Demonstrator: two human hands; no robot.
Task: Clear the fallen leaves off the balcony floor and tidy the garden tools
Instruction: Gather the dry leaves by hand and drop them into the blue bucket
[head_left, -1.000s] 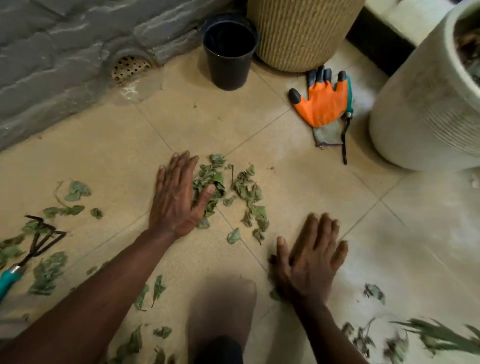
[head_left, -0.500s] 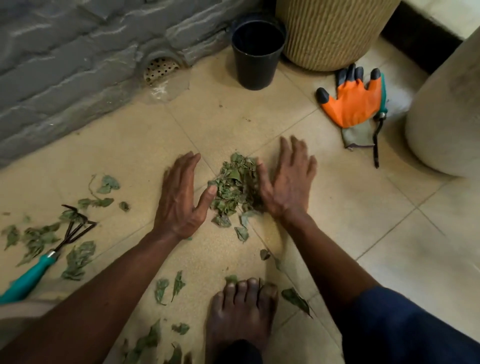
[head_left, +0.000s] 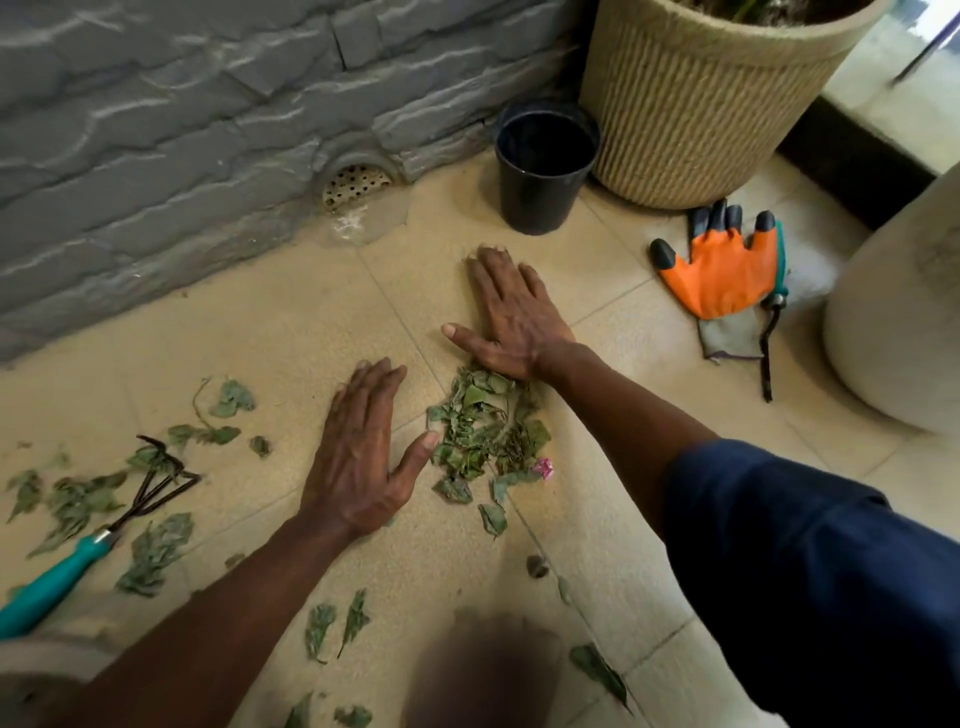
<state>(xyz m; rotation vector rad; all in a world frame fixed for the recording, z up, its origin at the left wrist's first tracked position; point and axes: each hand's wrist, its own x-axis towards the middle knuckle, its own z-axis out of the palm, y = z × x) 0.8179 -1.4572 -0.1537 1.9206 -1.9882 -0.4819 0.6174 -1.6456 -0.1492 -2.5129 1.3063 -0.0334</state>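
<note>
The heap of crumpled green fallen leaves (head_left: 480, 431) lay on the beige tiled balcony floor (head_left: 260, 338) between the two hands. The left hand (head_left: 358, 457) rested flat just left of the heap, fingers straight, thumb tip touching its edge, holding nothing. The right hand (head_left: 511, 317) lay flat too, fingers spread, its heel against the heap's far side, nothing in its grip. More loose leaves (head_left: 156, 551) lay scattered around the teal-handled dark-pronged hand rake (head_left: 78, 561) to the left. An orange-and-grey garden glove (head_left: 722, 275) lay well right of the hands, near a black plastic pot (head_left: 543, 166).
</note>
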